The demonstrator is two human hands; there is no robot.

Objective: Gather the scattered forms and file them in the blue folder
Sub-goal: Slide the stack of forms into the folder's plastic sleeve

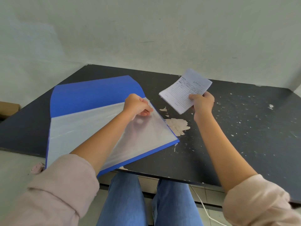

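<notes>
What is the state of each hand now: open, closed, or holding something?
Left hand: closed, pinches a clear sleeve of the folder.
Right hand: closed, holds the forms.

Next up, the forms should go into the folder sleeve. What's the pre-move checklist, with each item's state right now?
1. Blue folder lies open on the table: ok.
2. Left hand pinches the clear sleeve at its far corner: ok.
3. Sleeve mouth parted enough: cannot tell.
4. Forms in one stack, gripped by right hand: ok.
5. Stack lined up with sleeve: not ok, held right of the folder.
</notes>
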